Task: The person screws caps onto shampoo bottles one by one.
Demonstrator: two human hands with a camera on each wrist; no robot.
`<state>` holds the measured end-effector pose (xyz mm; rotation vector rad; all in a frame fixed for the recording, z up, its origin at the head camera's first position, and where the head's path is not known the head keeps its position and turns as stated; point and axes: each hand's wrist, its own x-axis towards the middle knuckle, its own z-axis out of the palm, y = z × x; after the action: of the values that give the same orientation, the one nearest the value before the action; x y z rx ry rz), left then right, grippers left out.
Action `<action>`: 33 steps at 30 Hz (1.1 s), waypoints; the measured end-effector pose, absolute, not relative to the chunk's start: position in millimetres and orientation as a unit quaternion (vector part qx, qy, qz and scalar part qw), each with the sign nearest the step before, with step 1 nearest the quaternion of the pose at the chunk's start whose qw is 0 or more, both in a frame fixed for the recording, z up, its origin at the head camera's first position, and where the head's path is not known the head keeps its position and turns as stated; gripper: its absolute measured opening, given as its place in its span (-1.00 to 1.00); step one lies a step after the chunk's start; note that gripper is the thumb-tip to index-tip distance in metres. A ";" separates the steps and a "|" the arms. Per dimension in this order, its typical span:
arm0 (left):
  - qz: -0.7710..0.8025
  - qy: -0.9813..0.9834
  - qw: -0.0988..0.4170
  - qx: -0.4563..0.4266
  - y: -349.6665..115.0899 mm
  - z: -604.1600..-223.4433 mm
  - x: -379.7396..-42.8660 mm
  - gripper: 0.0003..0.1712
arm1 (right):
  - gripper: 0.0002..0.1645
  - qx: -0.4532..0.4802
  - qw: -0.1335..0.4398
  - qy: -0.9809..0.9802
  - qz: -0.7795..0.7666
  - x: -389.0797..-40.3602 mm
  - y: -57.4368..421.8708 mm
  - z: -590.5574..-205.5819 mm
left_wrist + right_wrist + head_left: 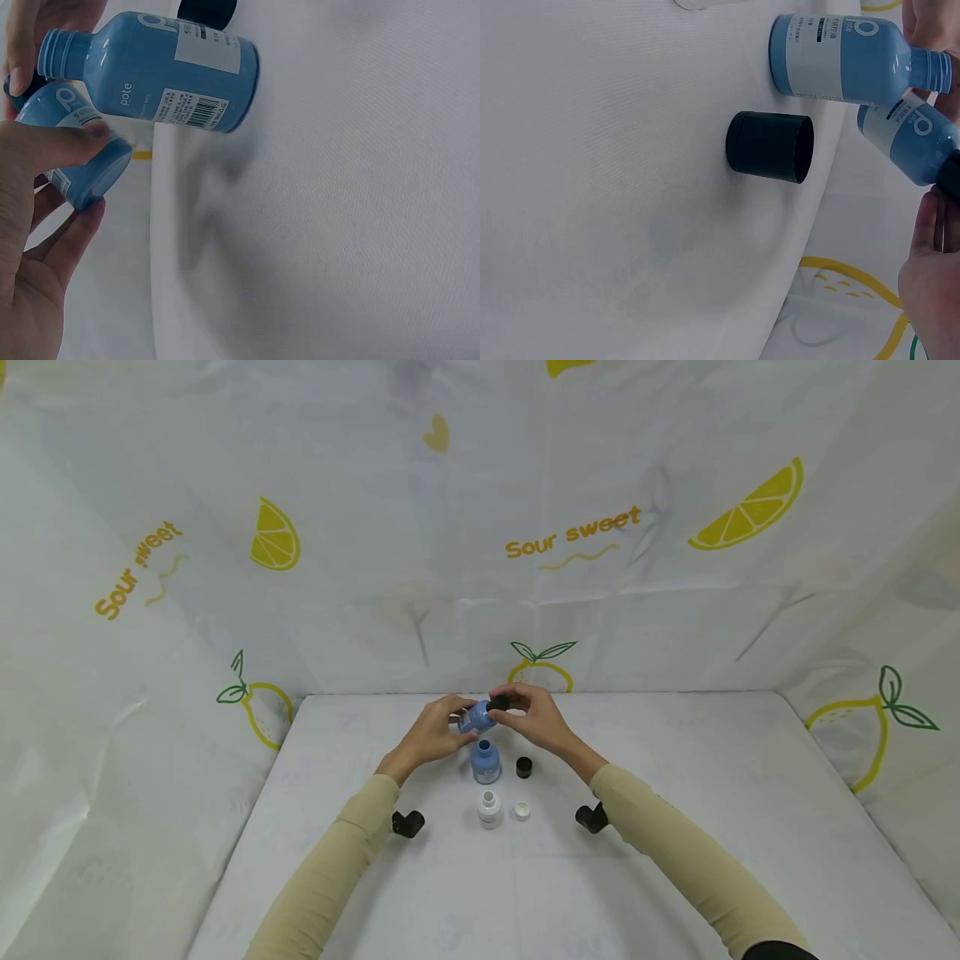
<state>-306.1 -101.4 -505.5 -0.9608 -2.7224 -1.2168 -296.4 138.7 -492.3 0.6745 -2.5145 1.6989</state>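
My left hand (433,732) grips a blue bottle (472,719) by its body and holds it tilted above the table, its neck toward the right. On the neck of that bottle is a black cap (498,702), which my right hand (538,717) pinches between thumb and fingers. Just in front of the hands, a larger blue bottle (486,766) stands upright with its threaded mouth uncovered. Beside it on the right lies a loose black cap (524,767), also seen in the right wrist view as a dark cap (769,147).
Nearer the front stands an open white bottle (490,812), with a small white cap (522,812) to its right. Black angular pieces lie by each forearm, one at left (408,823) and one at right (591,818). A lemon-printed curtain (465,635) borders the white table (675,760).
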 end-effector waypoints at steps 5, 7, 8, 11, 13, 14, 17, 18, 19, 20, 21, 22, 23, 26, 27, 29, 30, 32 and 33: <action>-0.388 -0.869 0.003 -0.307 -102.5 -506.2 -306.7 -0.38 | -0.55 0.223 0.012 -0.808 0.545 -295.4 139.9 -491.0; -0.388 -0.869 0.003 -0.306 -103.0 -506.4 -306.9 -0.38 | -0.52 0.231 0.008 -0.808 0.542 -295.9 141.2 -491.8; -0.389 -0.869 0.003 -0.307 -103.2 -506.4 -306.8 -0.38 | -0.50 0.237 0.006 -0.807 0.541 -296.2 142.1 -491.9; -0.390 -0.868 0.003 -0.308 -103.4 -506.3 -306.9 -0.38 | -0.41 0.252 -0.001 -0.806 0.536 -297.4 145.4 -493.0; -0.391 -0.867 0.001 -0.309 -103.6 -506.1 -306.9 -0.38 | -0.38 0.260 -0.004 -0.805 0.533 -297.7 147.4 -492.6; -0.391 -0.867 0.000 -0.310 -103.6 -506.2 -306.8 -0.38 | -0.37 0.263 -0.005 -0.804 0.534 -297.5 148.1 -491.8; -0.390 -0.867 -0.003 -0.309 -104.0 -506.1 -306.7 -0.38 | -0.41 0.269 -0.005 -0.803 0.532 -297.2 149.1 -489.6; -0.390 -0.867 -0.004 -0.309 -104.2 -506.1 -306.8 -0.38 | -0.43 0.270 -0.004 -0.803 0.531 -297.4 149.2 -489.1; -0.390 -0.867 -0.004 -0.309 -104.1 -506.3 -306.8 -0.38 | -0.44 0.270 -0.004 -0.803 0.531 -297.5 149.5 -488.8; -0.389 -0.867 -0.003 -0.310 -104.0 -506.3 -306.8 -0.38 | -0.45 0.270 -0.002 -0.804 0.530 -297.9 149.7 -488.9; -0.390 -0.867 -0.002 -0.310 -103.8 -506.2 -306.7 -0.38 | -0.46 0.269 -0.001 -0.805 0.529 -298.4 149.7 -489.1; -0.391 -0.867 -0.001 -0.310 -103.5 -506.2 -306.8 -0.38 | -0.46 0.266 0.000 -0.806 0.529 -299.0 149.7 -489.4; -0.392 -0.866 -0.001 -0.311 -103.2 -506.2 -306.8 -0.38 | -0.46 0.264 0.001 -0.805 0.531 -299.4 149.6 -489.6; -0.397 -0.864 -0.002 -0.311 -101.9 -506.1 -306.9 -0.38 | -0.47 0.255 0.002 -0.804 0.538 -299.8 148.8 -489.7; -0.400 -0.862 -0.003 -0.310 -101.4 -506.1 -306.8 -0.38 | -0.47 0.251 0.002 -0.802 0.542 -299.8 148.4 -489.6; -0.402 -0.861 -0.002 -0.310 -100.3 -506.2 -306.7 -0.38 | -0.48 0.243 0.005 -0.802 0.546 -299.8 147.6 -490.4; -0.403 -0.861 -0.002 -0.310 -99.9 -506.6 -306.7 -0.38 | -0.48 0.239 0.007 -0.801 0.549 -299.6 147.1 -490.7; -0.403 -0.861 -0.001 -0.310 -99.1 -507.0 -306.6 -0.38 | -0.49 0.235 0.012 -0.800 0.552 -299.6 145.8 -491.8; -0.402 -0.862 -0.001 -0.310 -98.7 -507.3 -306.6 -0.38 | -0.49 0.233 0.014 -0.799 0.554 -299.3 145.2 -491.8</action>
<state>-306.6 -98.7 -507.3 -0.9731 -2.7075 -1.2646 -299.3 145.2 -491.8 0.7255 -2.4901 1.7242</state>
